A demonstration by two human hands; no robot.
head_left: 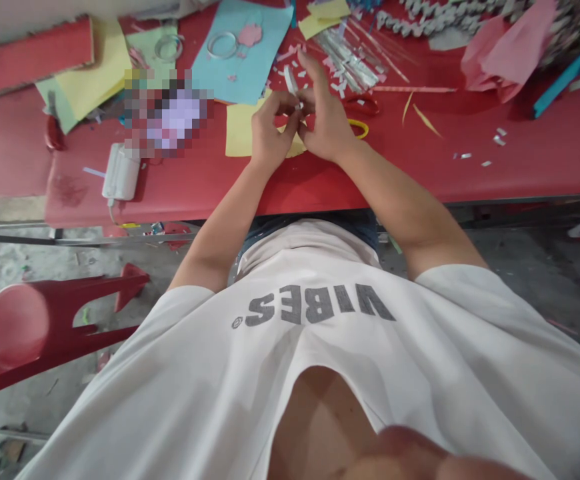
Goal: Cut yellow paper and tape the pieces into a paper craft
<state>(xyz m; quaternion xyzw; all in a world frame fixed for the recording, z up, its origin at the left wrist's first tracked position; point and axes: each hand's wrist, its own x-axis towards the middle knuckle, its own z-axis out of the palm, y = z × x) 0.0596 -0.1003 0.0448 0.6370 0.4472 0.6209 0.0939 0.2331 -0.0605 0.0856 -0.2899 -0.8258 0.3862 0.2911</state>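
Observation:
Above the table's near part, my left hand (275, 130) and my right hand (324, 120) meet at the fingertips. A narrow white ring, seen edge-on like a roll of tape (291, 80), rises between them, seemingly held by my right fingers, whose index finger points up and away. My left thumb and fingers are pinched around a tiny whitish piece (299, 105), too small to name. Under the hands lies a yellow paper sheet (240, 130). Just beyond my right wrist are scissors with a yellow handle loop (359, 129), partly covered.
Blue paper (205, 80) carries a clear tape roll (222, 45). Silvery strips (347, 57), a striped pencil-like stick (415, 89) and pink crepe paper (507, 50) lie farther right. At left are a white power bank (121, 172) and red-handled scissors (53, 130). A red plastic chair (45, 320) stands beside me.

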